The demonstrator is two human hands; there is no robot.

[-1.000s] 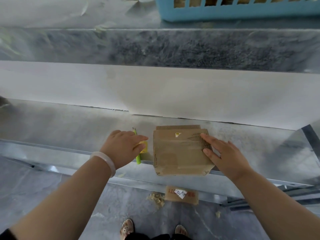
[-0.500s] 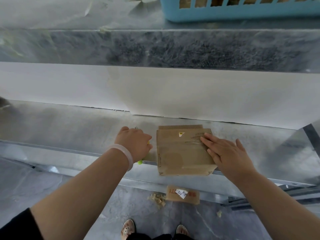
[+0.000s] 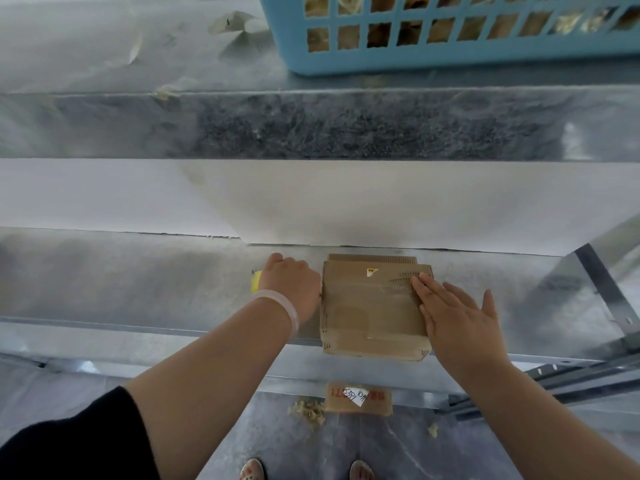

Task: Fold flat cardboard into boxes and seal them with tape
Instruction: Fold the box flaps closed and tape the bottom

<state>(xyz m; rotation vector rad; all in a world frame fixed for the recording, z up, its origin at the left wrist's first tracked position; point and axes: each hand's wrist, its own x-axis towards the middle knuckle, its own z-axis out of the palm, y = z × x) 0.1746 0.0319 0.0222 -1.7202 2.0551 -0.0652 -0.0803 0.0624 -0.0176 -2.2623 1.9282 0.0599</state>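
A small brown cardboard box [image 3: 370, 306], covered with clear tape, lies on the metal shelf [image 3: 138, 289] at its front edge. My right hand [image 3: 453, 317] lies flat with straight fingers on the right part of the box top. My left hand [image 3: 292, 284] is curled into a fist against the box's left side, gripping a yellow-green tool [image 3: 255, 281] whose end sticks out to the left of the fist. What kind of tool it is stays hidden under the hand.
A white panel [image 3: 311, 202] stands behind the box. A blue slotted basket [image 3: 450, 57] holding cardboard sits on the upper ledge. Another small cardboard box [image 3: 358, 398] and scraps lie on the floor below, by my feet.
My left hand moved right, up against the box's left side, and turned so the tool now points left. My right hand slid further onto the box top and flattened.
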